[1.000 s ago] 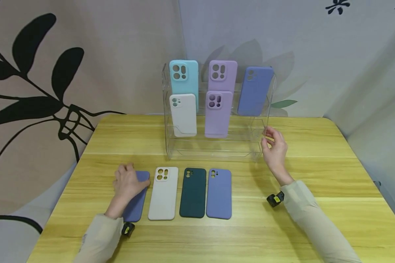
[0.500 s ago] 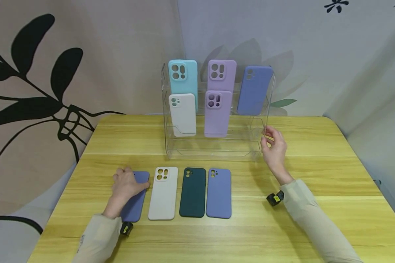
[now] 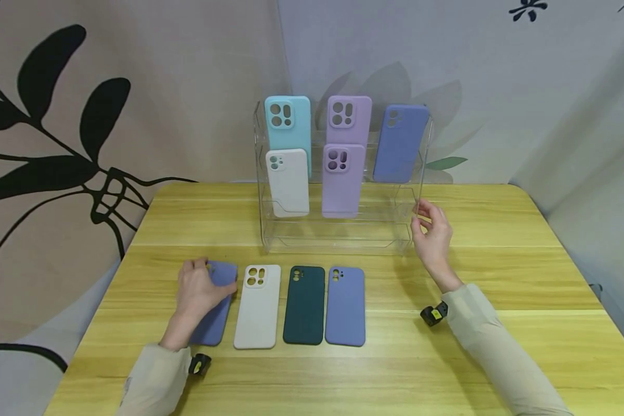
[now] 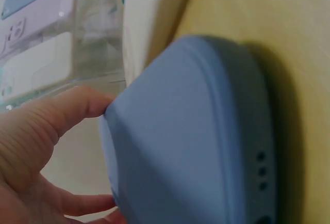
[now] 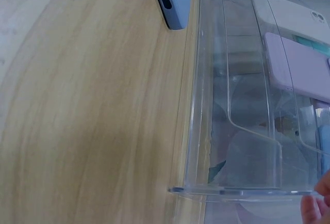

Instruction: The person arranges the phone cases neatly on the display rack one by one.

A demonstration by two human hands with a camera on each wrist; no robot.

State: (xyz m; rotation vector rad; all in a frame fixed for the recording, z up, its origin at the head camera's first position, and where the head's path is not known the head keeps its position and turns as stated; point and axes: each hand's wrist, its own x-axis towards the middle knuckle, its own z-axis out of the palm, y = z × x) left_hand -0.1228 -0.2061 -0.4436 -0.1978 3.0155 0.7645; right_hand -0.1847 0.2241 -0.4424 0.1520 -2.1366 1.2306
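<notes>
plainly, the leftmost blue case (image 3: 211,320) sits pinched in the left hand (image 3: 195,293).

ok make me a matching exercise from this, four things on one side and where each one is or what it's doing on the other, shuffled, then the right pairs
1. dark green phone case
2. turquoise phone case
3. left hand
4. right hand

A. at the right side of the clear plastic rack
B. lying on the yellowish wood-grain table
C. standing in the rack, partly behind a white phone case
D. holding the blue-violet phone case at the left end of the row

Right pairs: 1-B, 2-C, 3-D, 4-A
</notes>
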